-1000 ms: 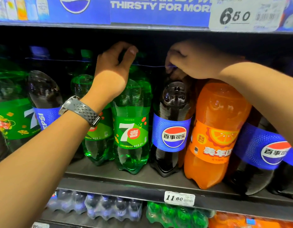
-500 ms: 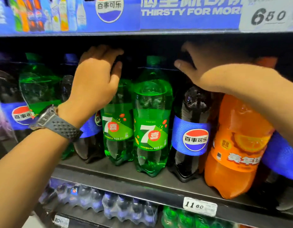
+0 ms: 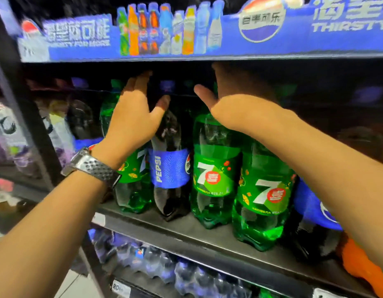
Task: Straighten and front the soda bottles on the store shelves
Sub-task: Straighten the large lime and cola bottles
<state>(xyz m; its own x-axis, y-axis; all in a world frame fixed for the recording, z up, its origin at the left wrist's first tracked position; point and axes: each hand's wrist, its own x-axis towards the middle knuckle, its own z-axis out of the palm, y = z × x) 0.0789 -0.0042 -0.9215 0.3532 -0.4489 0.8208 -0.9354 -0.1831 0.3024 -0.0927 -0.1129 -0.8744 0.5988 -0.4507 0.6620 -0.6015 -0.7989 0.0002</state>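
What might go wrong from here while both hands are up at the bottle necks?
The sideways-facing Pepsi bottle sits packed between 7 Up bottles, so turning it may twist or tip its neighbours. The 7 Up bottle beside the right forearm stands near the shelf edge; a brush might knock it off.

Ctr frame: dark cola bottle [image 3: 169, 168] w/ blue dimpled label, white lettering. Green bottles [image 3: 215, 175] beside it: green labels, white 7, red dot, yellow-orange flecks. Top: blue banner [image 3: 298, 44], red-white-blue roundel [image 3: 261, 20]. Lower rt: orange bottle [image 3: 362, 267]. Lower left: grey watch strap [image 3: 96, 168], dotted pattern.
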